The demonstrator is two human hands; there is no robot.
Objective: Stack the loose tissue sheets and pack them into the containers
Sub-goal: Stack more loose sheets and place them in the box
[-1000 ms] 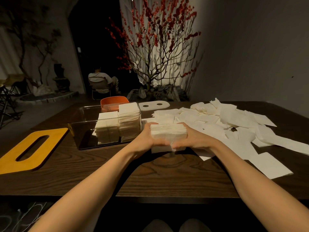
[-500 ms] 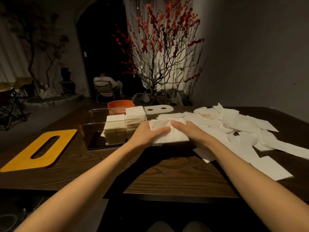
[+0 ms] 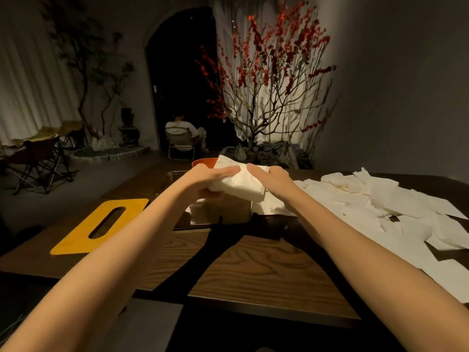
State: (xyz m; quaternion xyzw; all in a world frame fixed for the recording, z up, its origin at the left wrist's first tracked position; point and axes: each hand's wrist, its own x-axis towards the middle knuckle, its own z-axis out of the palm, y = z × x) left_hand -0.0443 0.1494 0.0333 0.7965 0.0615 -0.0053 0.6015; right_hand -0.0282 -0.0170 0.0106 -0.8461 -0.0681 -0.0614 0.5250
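Note:
A thick white tissue stack [image 3: 242, 182] is held in the air between both hands, tilted, above the clear container [image 3: 182, 226]. My left hand [image 3: 210, 177] grips its left side, fingers over the top and thumb beneath. My right hand [image 3: 272, 177] grips its right side the same way. Inside the container stand packed tissue stacks [image 3: 220, 210], partly hidden by my hands. Several loose tissue sheets [image 3: 396, 207] lie scattered over the right of the wooden table [image 3: 253, 265].
A yellow lid with a long slot [image 3: 101, 224] lies flat at the table's left. An orange container's rim [image 3: 203, 162] shows behind my hands. Beyond the table stand a red-blossomed tree [image 3: 266, 97] and a seated person [image 3: 182, 134].
Both hands have lifted the tissue stack off the table and carried it left and away, from beside the clear container to above it. The camera has tilted up.

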